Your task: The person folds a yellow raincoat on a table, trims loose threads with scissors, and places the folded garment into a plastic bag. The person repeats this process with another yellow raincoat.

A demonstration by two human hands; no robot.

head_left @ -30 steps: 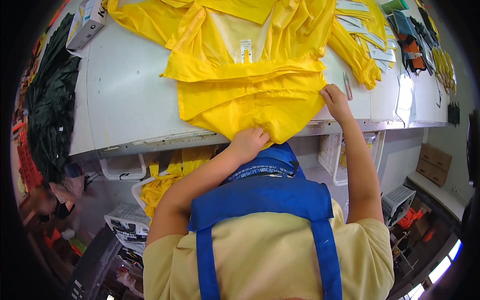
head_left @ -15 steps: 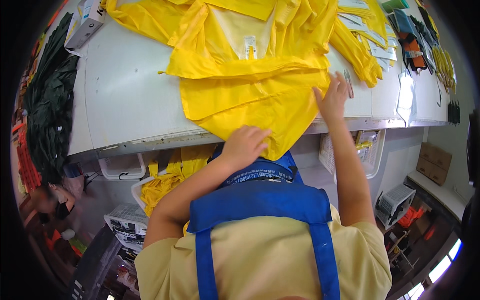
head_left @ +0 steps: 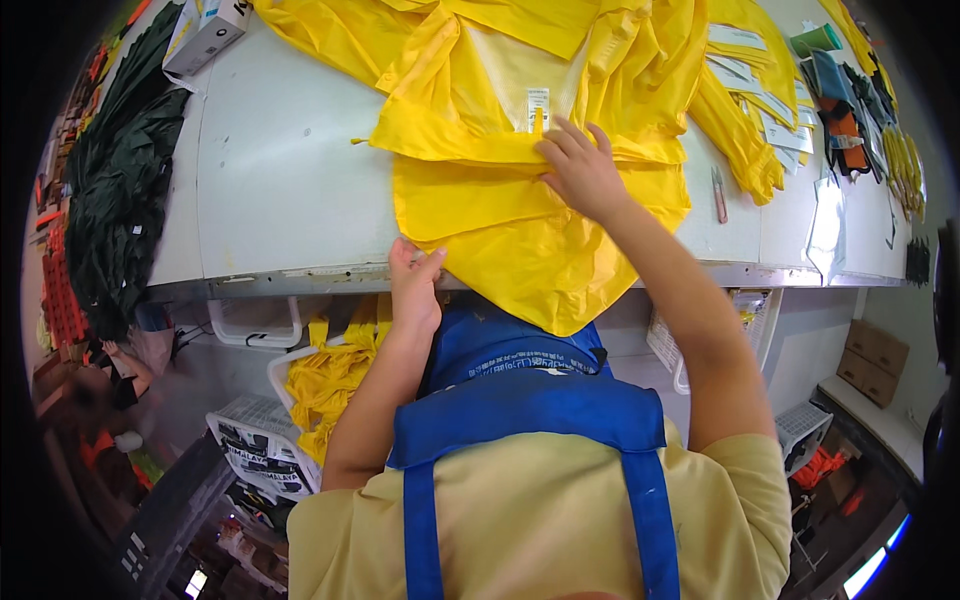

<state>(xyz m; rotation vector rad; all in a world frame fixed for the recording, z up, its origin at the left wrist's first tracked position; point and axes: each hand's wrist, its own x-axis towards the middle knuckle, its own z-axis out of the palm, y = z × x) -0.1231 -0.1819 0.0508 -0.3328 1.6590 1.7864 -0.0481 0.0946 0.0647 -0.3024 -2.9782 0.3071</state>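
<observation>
A yellow jacket [head_left: 640, 90] is spread on the white worktable, its hood [head_left: 540, 245] drooping over the front edge. Across the neckline, above the hood, runs a folded band of the yellow fabric. A white label [head_left: 538, 103] shows inside the collar. My right hand [head_left: 585, 172] rests on that band just below the label, fingers spread on the cloth. At the hood's lower left side is my left hand [head_left: 414, 285], its thumb and fingers apart against the fabric edge. How far its fingertips reach under the cloth is hidden.
Thread snips [head_left: 720, 195] lie right of the jacket. Dark green garments [head_left: 120, 190] heap at the left, near a white box [head_left: 207, 35]. Packets on yellow fabric [head_left: 770, 110] and a green roll [head_left: 815, 41] lie at the right. Below the table edge stands a basket of yellow cloth [head_left: 330, 380].
My left hand has moved off the hood's middle to its left edge. From the hood's right side, my right hand has come inward to the collar band. The view has shifted slightly.
</observation>
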